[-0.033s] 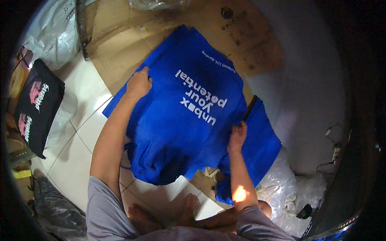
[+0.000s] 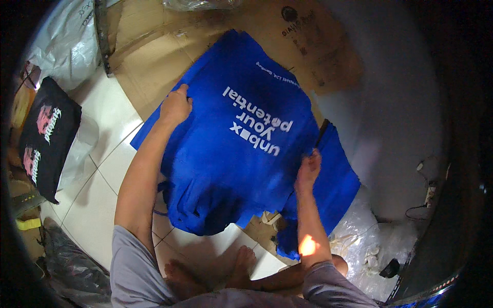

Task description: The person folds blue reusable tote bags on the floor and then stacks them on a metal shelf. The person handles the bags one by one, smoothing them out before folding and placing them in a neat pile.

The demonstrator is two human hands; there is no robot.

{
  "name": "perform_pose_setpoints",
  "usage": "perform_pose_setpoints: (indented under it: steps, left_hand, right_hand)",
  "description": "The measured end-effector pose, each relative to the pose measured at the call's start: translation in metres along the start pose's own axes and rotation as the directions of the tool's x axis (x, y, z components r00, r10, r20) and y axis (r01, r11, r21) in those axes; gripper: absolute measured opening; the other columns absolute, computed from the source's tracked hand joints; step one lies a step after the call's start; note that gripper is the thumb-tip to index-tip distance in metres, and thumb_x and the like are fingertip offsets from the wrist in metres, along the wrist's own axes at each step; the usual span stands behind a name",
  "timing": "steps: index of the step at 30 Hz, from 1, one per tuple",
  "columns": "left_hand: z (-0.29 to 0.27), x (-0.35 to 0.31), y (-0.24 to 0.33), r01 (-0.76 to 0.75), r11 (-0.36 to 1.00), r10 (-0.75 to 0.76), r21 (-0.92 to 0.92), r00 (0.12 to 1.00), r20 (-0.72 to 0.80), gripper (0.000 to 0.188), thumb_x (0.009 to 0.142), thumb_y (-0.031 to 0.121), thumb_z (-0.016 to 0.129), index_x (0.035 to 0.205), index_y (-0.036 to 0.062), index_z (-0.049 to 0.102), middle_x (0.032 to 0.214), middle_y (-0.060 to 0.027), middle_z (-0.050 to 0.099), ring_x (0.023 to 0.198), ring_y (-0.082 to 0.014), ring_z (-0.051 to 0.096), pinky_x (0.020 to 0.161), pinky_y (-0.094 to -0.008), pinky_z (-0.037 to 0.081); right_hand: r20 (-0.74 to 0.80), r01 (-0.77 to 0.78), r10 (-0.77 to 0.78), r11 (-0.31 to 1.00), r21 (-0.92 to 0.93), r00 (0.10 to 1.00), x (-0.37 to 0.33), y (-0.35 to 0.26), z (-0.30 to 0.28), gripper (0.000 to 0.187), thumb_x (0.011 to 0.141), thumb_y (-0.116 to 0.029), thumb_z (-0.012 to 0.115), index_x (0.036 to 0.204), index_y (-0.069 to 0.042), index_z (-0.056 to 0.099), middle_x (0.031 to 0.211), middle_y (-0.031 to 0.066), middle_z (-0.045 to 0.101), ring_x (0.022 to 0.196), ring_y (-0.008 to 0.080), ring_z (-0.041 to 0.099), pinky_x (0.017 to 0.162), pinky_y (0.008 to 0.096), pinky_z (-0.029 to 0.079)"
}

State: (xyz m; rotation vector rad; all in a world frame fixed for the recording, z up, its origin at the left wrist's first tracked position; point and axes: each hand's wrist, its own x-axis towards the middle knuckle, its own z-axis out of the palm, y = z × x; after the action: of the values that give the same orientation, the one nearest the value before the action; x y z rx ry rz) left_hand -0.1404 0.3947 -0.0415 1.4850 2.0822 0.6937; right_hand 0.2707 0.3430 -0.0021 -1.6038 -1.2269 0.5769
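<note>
A large blue cloth (image 2: 226,138) with white lettering lies spread before me, its near part bunched in loose folds. At its left edge my left hand (image 2: 176,105) is closed, pinching the fabric with the fingers pointing away from me. My right hand (image 2: 309,169) grips the cloth's right edge, fingers pressed together. Just beyond those fingers runs a narrow dark strip (image 2: 322,132); what it is I cannot make out. Another blue cloth piece (image 2: 336,172) extends to the right of that hand, partly hidden under my forearm.
Flattened brown cardboard (image 2: 149,56) lies under the far part of the cloth, over white floor tiles (image 2: 110,149). To the left are a black printed cloth (image 2: 49,136) and a plastic sack (image 2: 67,51). Clear plastic wrap (image 2: 357,236) and a cable (image 2: 418,213) are at the right.
My right hand has shifted slightly right and away from me, and the cloth's right side has moved with it. The left hand stays nearly in place.
</note>
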Motion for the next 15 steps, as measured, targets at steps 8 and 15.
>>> perform_pose_setpoints:
  steps: [8,15]
  left_hand:
    - [0.003,-0.004,0.000,0.055,0.998,-0.054,0.034,0.998,-0.035,0.039,0.083,0.016,0.059,0.119,0.0058,0.050,0.107,-0.0223,0.061,0.098,-0.0381,0.060,0.082,-0.0476,0.049]
    - [-0.006,-0.007,0.006,0.014,1.000,-0.012,0.026,0.999,-0.048,0.039,0.083,0.014,0.058,0.120,0.0068,0.050,0.110,-0.0199,0.061,0.101,-0.0365,0.059,0.086,-0.0460,0.048]
  right_hand:
    - [-0.030,0.300,-0.322,0.908,-0.291,0.946,-0.001,-0.031,0.010,0.047,0.088,-0.009,0.049,0.132,0.003,0.041,0.131,0.0202,0.047,0.119,0.0286,0.047,0.100,0.0353,0.035]
    - [0.278,-0.488,0.515,0.857,-0.165,0.811,0.005,0.049,-0.013,0.052,0.083,-0.018,0.058,0.130,-0.002,0.044,0.130,0.0168,0.049,0.118,0.0293,0.047,0.099,0.0353,0.037]
